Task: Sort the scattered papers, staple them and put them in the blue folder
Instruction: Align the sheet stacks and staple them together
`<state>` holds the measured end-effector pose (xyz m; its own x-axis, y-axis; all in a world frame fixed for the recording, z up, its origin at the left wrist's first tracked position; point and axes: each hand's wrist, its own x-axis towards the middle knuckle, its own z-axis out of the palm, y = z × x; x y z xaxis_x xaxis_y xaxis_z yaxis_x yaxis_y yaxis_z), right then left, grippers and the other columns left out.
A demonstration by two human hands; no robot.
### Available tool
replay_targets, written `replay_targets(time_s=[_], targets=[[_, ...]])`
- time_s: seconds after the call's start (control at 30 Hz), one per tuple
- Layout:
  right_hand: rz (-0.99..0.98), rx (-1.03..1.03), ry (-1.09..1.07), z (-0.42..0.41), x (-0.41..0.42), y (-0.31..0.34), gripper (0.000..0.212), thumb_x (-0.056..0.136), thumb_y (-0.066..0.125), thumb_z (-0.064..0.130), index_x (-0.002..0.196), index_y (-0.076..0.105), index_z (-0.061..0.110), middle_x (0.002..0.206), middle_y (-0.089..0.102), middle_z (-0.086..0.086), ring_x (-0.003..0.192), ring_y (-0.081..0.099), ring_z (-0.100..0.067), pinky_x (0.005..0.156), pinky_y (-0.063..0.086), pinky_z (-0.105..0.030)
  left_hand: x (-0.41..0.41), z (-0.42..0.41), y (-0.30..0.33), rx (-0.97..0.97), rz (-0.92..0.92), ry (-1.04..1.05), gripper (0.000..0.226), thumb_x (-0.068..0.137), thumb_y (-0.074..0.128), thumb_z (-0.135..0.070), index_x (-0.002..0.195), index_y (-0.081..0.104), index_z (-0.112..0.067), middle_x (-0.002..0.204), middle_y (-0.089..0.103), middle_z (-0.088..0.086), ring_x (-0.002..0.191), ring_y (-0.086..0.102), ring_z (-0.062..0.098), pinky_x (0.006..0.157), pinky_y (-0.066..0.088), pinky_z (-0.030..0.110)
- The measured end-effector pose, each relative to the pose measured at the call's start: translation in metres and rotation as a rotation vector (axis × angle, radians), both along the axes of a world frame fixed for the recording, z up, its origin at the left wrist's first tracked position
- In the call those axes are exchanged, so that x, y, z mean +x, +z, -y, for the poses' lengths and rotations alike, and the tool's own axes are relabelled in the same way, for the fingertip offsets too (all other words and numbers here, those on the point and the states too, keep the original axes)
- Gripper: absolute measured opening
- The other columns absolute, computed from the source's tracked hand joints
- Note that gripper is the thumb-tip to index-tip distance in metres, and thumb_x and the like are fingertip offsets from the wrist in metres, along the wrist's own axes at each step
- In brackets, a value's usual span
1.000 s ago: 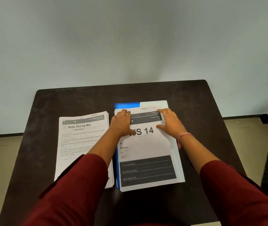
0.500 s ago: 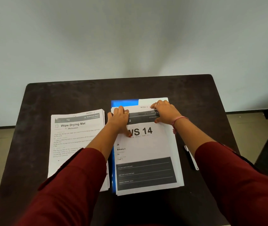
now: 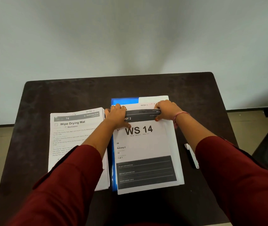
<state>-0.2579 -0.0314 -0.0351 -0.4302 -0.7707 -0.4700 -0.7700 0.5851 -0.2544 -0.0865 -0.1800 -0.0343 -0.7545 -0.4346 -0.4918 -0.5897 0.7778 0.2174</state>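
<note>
Left hand (image 3: 117,115): laid on the top left corner of the WS 14 sheet (image 3: 144,144), fingers curled over its far edge and the thumb pressed down on the print, so the corner is gripped.
Right hand (image 3: 166,110): set on the top right corner of the same sheet, fingers bent over the far edge, thumb tip planted on the dark header band; that corner is pinched too.
WS 14 sheet: seen topmost on a white stack in the middle of the dark table (image 3: 64,95), held by both upper corners.
Blue folder (image 3: 124,101): found under that stack, only a strip along its left side and its far left corner being shown.
Wipe Drying Mat stack (image 3: 74,132): lying flat just left of the folder, partly covered by the left sleeve (image 3: 68,181).
White pen (image 3: 192,156): spotted on the table right of the centre stack, apart from it, next to the right sleeve (image 3: 237,173).
Wrist band (image 3: 179,115): a pink one is worn on the right wrist.
</note>
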Motion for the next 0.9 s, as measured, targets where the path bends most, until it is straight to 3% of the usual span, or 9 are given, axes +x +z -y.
replay_targets(time_s=[0.07, 0.17, 0.23, 0.33, 0.47, 0.7, 0.8, 0.9], targets=[[0.106, -0.053, -0.078, -0.007, 0.002, 0.002, 0.027, 0.085, 0.070, 0.023, 0.109, 0.061, 0.014, 0.117, 0.063, -0.008, 0.104, 0.059, -0.024, 0.095, 0.048, -0.036, 0.005, 0.001, 0.004, 0.051, -0.081, 0.056, 0.036, 0.096, 0.051, -0.035, 0.125, 0.051, -0.014, 0.127, 0.047, 0.009, 0.119, 0.043, 0.023, 0.106, 0.026, 0.045], [0.246, -0.213, -0.215, -0.022, 0.006, 0.006, 0.024, 0.083, 0.071, 0.016, 0.104, 0.059, 0.013, 0.113, 0.063, -0.006, 0.096, 0.059, -0.017, 0.081, 0.049, -0.022, 0.017, -0.001, 0.009, 0.120, -0.144, 0.089, 0.030, 0.103, 0.036, -0.026, 0.124, 0.054, -0.014, 0.125, 0.051, 0.008, 0.115, 0.048, 0.024, 0.103, 0.029, 0.047], [0.355, -0.308, -0.332, -0.034, 0.013, 0.009, 0.026, 0.086, 0.069, 0.016, 0.109, 0.058, 0.012, 0.114, 0.061, 0.000, 0.097, 0.057, -0.012, 0.076, 0.047, -0.015, 0.027, -0.005, 0.010, 0.160, -0.186, 0.100, 0.027, 0.103, 0.035, -0.024, 0.119, 0.054, -0.016, 0.121, 0.057, 0.006, 0.111, 0.051, 0.023, 0.099, 0.033, 0.045], [0.592, -0.427, -0.551, -0.053, 0.031, 0.010, 0.032, 0.093, 0.060, 0.020, 0.123, 0.053, 0.011, 0.117, 0.065, -0.003, 0.103, 0.063, -0.015, 0.077, 0.050, -0.017, 0.041, -0.012, 0.012, 0.283, -0.276, 0.147, 0.022, 0.103, 0.036, -0.022, 0.111, 0.054, -0.013, 0.112, 0.063, 0.007, 0.099, 0.056, 0.020, 0.085, 0.043, 0.034], [0.826, -0.543, -0.772, -0.076, 0.064, 0.013, 0.020, 0.100, 0.046, 0.021, 0.120, 0.050, 0.020, 0.108, 0.066, 0.002, 0.094, 0.065, -0.009, 0.068, 0.053, -0.016, 0.054, -0.025, 0.019, 0.413, -0.367, 0.213, 0.022, 0.102, 0.040, -0.021, 0.113, 0.055, -0.010, 0.106, 0.062, 0.006, 0.090, 0.057, 0.014, 0.068, 0.041, 0.017], [0.790, -0.545, -0.860, -0.097, 0.101, 0.006, 0.024, 0.102, 0.035, 0.013, 0.120, 0.049, 0.021, 0.112, 0.064, -0.001, 0.095, 0.065, -0.015, 0.072, 0.055, -0.024, 0.065, -0.047, 0.025, 0.486, -0.460, 0.296, 0.022, 0.101, 0.040, -0.013, 0.115, 0.056, -0.007, 0.106, 0.061, 0.004, 0.091, 0.057, 0.013, 0.068, 0.041, 0.010], [0.723, -0.569, -0.890, -0.108, 0.107, 0.004, 0.024, 0.101, 0.037, 0.009, 0.113, 0.055, 0.019, 0.113, 0.065, -0.004, 0.101, 0.064, -0.021, 0.087, 0.055, -0.036, 0.072, -0.050, 0.026, 0.493, -0.440, 0.314, 0.020, 0.100, 0.046, -0.014, 0.116, 0.057, -0.009, 0.107, 0.062, 0.003, 0.088, 0.059, 0.010, 0.064, 0.044, 0.009], [0.721, -0.529, -0.888, -0.121, 0.118, 0.000, 0.023, 0.101, 0.038, 0.012, 0.116, 0.055, 0.017, 0.113, 0.065, -0.003, 0.104, 0.063, -0.021, 0.092, 0.053, -0.039, 0.081, -0.049, 0.025, 0.454, -0.426, 0.389, 0.027, 0.095, 0.057, -0.017, 0.121, 0.056, -0.013, 0.110, 0.061, 0.003, 0.091, 0.060, 0.013, 0.064, 0.045, 0.012]])
